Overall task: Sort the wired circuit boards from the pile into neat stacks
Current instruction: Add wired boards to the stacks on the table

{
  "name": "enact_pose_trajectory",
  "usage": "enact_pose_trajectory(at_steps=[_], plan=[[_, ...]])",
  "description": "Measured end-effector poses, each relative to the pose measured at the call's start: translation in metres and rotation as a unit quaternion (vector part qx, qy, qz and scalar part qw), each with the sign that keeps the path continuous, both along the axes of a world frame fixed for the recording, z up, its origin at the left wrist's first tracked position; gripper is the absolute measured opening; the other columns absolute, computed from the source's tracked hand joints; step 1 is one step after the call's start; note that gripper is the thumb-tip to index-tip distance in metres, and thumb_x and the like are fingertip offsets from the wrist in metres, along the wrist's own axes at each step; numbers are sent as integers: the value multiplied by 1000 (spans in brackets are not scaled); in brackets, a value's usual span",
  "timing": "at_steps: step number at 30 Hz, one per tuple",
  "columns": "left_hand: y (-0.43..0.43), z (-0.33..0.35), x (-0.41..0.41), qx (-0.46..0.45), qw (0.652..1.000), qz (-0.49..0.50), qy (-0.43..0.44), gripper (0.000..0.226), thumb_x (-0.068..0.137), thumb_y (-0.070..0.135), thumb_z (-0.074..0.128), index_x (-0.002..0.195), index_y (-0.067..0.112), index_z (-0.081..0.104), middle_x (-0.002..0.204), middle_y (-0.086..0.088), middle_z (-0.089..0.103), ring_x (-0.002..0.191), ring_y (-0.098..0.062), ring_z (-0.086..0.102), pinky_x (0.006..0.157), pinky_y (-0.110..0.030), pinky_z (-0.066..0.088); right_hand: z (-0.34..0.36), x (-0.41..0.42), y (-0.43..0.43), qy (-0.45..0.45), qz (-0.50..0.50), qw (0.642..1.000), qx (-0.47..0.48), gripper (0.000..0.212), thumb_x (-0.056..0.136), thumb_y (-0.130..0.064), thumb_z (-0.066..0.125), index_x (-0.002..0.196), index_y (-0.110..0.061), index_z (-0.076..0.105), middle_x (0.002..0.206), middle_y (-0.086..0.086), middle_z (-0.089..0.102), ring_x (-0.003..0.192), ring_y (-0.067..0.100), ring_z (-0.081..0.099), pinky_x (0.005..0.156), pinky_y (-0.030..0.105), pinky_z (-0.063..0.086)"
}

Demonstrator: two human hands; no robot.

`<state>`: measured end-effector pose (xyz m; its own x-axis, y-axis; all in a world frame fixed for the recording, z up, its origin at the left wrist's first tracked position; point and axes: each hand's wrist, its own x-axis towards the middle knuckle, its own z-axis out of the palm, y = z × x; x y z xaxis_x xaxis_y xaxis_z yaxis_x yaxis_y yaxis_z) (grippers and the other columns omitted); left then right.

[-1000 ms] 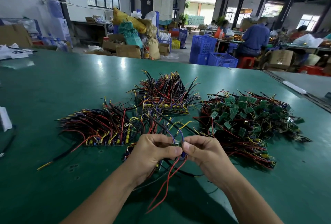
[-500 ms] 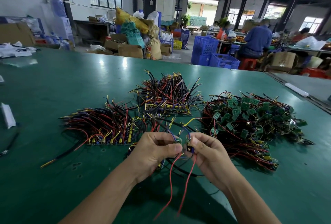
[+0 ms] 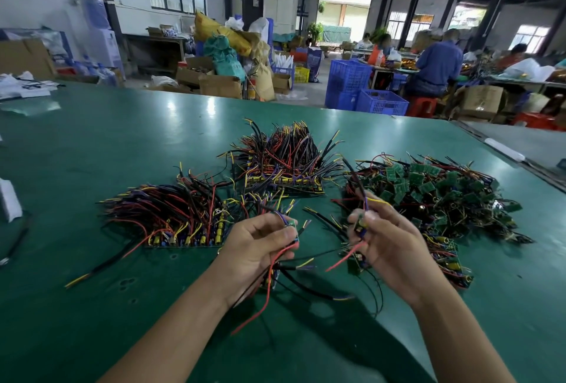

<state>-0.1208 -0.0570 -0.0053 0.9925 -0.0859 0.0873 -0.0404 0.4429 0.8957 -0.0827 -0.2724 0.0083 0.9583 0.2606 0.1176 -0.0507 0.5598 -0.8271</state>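
Pinching one board (image 3: 291,224) each in left hand (image 3: 260,249) and right hand (image 3: 390,248), I am seeing two stacks (image 3: 171,217) built, right pile (image 3: 435,195) waiting.

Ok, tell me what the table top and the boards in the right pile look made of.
Table top: probably a green rubber or vinyl mat, semi-gloss; soft white glare shows on it. Boards: thin rigid green laminate, likely fibreglass, matt, with flat square faces.
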Motion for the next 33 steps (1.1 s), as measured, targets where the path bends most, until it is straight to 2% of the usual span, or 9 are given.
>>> enact_pose_trajectory(at_steps=[4, 8, 13, 15, 19, 24, 28, 31, 33], plan=[[-2, -1, -1, 20, 1000, 2, 2, 5, 62, 18, 75, 67, 17, 75, 66, 0, 66, 63, -11, 67, 58, -20, 54, 3, 5, -11, 1, -59, 998, 5, 31, 82, 1, 54, 109, -8, 64, 97, 7, 72, 74, 11, 66, 62, 23, 55], [-6, -5, -3, 121, 992, -17, -17, 13, 67, 17, 84, 74, 17, 74, 68, 0, 65, 68, -13, 64, 63, -23, 53, 0, 6, -5, 49, -112, 992, 16, 26, 94, 2, 49, 105, -14, 66, 87, 2, 72, 61, 14, 63, 59, 23, 56], [-14, -4, -12, 154, 982, -96, -59, 7, 76, 13, 73, 82, 15, 70, 86, -6, 73, 74, -17, 66, 69, -23, 52, -13, -4, 23, 9, -113, 988, -106, 31, 91, 5, 56, 117, -12, 58, 77, 0, 64, 66, 19, 56, 56, 26, 55], [-14, -3, -12, 141, 984, -88, -69, 11, 78, 11, 70, 89, 11, 70, 98, -11, 74, 82, -19, 69, 72, -24, 53, -16, -10, 32, -43, -98, 978, -176, 32, 91, 9, 56, 113, -13, 59, 79, -5, 65, 68, 16, 59, 59, 28, 57], [-14, -2, -9, 76, 994, -36, -70, 13, 76, 11, 68, 81, 21, 74, 96, -10, 74, 86, -24, 70, 72, -32, 55, -20, -18, 41, -149, -51, 948, -275, 39, 90, 17, 47, 108, -13, 64, 87, -3, 69, 70, 12, 66, 63, 28, 58], [-12, -3, -6, 87, 992, -33, -89, 15, 79, 11, 68, 88, 21, 75, 117, -6, 70, 102, -28, 69, 76, -32, 57, -24, -17, 40, -73, 39, 974, -210, 35, 84, -15, 44, 96, -18, 77, 83, 6, 73, 72, 21, 70, 61, 33, 55], [-11, -5, -5, 106, 990, -18, -86, 13, 78, 16, 73, 91, 17, 76, 113, -9, 71, 95, -22, 69, 79, -33, 57, -26, -14, 34, -99, 93, 964, -228, 29, 90, -31, 54, 110, -24, 74, 83, 4, 71, 75, 17, 65, 68, 29, 53], [-10, -4, -5, 99, 992, 11, -71, 15, 74, 17, 72, 88, 12, 74, 97, -12, 74, 80, -21, 69, 70, -30, 58, -21, -15, 24, -179, 99, 925, -321, 22, 89, -24, 68, 111, -25, 74, 87, 7, 72, 77, 13, 61, 71, 21, 48], [-10, -5, -4, 128, 988, 53, -67, 18, 70, 23, 73, 83, 11, 73, 84, -14, 72, 76, -20, 66, 67, -26, 55, -18, -13, 21, -178, 73, 920, -342, 24, 86, -15, 73, 109, -21, 74, 87, 12, 72, 71, 12, 58, 69, 22, 48]])
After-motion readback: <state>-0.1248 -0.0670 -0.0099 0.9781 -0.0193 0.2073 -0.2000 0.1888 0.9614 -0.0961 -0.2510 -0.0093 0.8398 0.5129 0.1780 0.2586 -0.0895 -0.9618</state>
